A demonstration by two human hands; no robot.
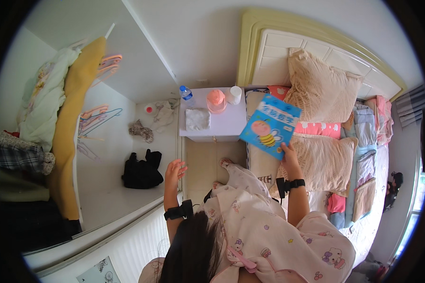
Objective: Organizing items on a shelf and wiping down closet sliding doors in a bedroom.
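My right hand [288, 155] grips a blue book [271, 126] by its lower corner. Its cover carries a cartoon bee and some writing. The book is held up in front of the bed, over its near side. My left hand [176, 170] is raised with nothing in it, fingers apart and slightly curled. It is beside the opening of a wardrobe [127, 201], to the right of a black cloth bag or garment [141, 171] inside. Before me stands a white nightstand [226, 123] bearing a folded white cloth [197, 119].
On the nightstand are a water bottle [186, 92], a pink lidded container [216, 100] and a white paper roll [234, 94]. Pillows [318, 162] and folded clothes [365, 166] lie on the bed. Clothes hangers [99, 120] and a yellow garment [65, 155] hang in the wardrobe.
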